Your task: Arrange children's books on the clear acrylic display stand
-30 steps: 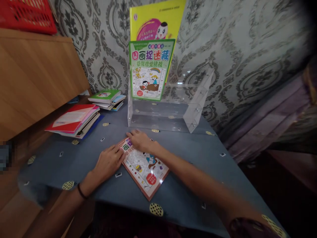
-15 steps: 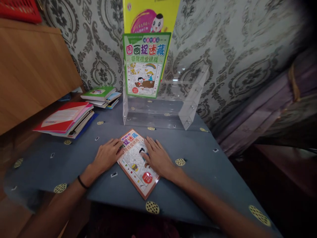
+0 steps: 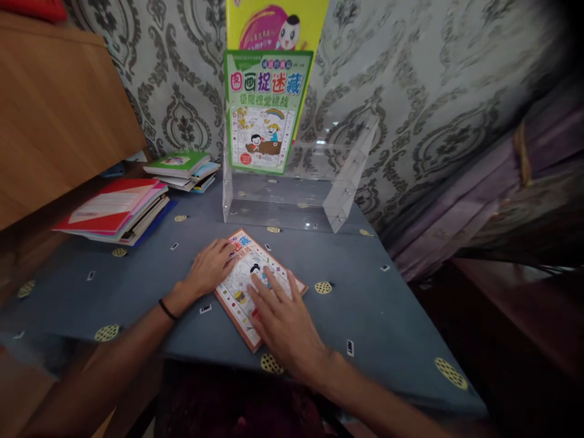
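Observation:
A picture book (image 3: 241,277) with an orange-brown border lies flat and turned at an angle on the table. My left hand (image 3: 212,264) rests over its upper left edge, fingers stretched across the cover title. Spread fingers of my right hand (image 3: 285,319) are over the lower right part of the cover and hide much of it. Whether the right palm presses on the book or hovers just above, I cannot tell. Behind it, a green-bordered book (image 3: 267,115) leans upright in a clear acrylic rack (image 3: 340,185).
A taller yellow book (image 3: 310,24) stands behind the green one. Two stacks sit at the left: red-topped books (image 3: 114,207) and green-topped books (image 3: 180,163). A wooden cabinet (image 3: 64,115) borders the table (image 3: 365,292) at left, a purple curtain (image 3: 460,201) at right.
My right hand has slid down and toward me over the cover, fingers more spread, uncovering the book's right edge. My left hand has moved slightly up along the book. The view has shifted a little.

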Demonstrator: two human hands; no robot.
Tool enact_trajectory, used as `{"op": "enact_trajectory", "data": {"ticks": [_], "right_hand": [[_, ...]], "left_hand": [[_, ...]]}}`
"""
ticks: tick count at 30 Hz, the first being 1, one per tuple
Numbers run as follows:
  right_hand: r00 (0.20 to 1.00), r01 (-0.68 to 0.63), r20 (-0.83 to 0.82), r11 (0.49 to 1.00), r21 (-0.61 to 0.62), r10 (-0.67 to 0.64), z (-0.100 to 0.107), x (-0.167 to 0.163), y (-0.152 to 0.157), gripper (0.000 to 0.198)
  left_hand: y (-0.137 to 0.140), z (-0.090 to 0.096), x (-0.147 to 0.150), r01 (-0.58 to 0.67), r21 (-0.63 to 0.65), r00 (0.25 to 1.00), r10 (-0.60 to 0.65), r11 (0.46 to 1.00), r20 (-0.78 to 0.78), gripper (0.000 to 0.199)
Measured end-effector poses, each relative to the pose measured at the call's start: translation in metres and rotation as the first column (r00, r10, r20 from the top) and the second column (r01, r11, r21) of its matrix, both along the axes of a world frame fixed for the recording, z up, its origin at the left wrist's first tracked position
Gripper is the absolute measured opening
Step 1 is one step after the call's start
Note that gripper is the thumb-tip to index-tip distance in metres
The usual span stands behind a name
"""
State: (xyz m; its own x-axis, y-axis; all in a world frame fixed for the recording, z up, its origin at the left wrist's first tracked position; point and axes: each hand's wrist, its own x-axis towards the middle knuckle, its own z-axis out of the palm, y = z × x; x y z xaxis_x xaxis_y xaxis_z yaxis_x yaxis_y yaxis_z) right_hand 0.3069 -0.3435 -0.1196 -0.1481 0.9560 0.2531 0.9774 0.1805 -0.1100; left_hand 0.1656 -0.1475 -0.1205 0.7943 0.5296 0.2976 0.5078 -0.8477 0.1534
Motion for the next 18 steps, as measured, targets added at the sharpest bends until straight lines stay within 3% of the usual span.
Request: {"op": "enact_trajectory", "data": {"ticks": [4,7,12,18], "right_hand": [[0.969,-0.232,-0.109,0.969,-0.089,0.222,0.000,-0.032,-0.006,0.063],[0.945,-0.292,-0.196,0.946,-0.139,0.263,-0.010,-0.026,-0.010,0.080],[0.965,-0.111,-0.253,0.982,-0.152,0.070,-0.024,0.024,-0.019,0.078],[0.974,0.157,-0.149,0.982,-0.105,-0.172,-0.034,0.070,-0.037,0.069]], "left_hand": [[0.001,-0.013,0.000,0.045,0.036,0.997,-0.047,0.998,0.068,0.027],[0.004,-0.016,-0.002,0.066,0.060,0.994,-0.070,0.996,0.079,0.028],[0.007,-0.012,-0.003,0.078,0.019,0.995,-0.079,0.997,0.067,0.030],[0.007,-0.011,-0.003,0.091,-0.071,0.992,-0.084,0.993,0.096,0.032]]}}
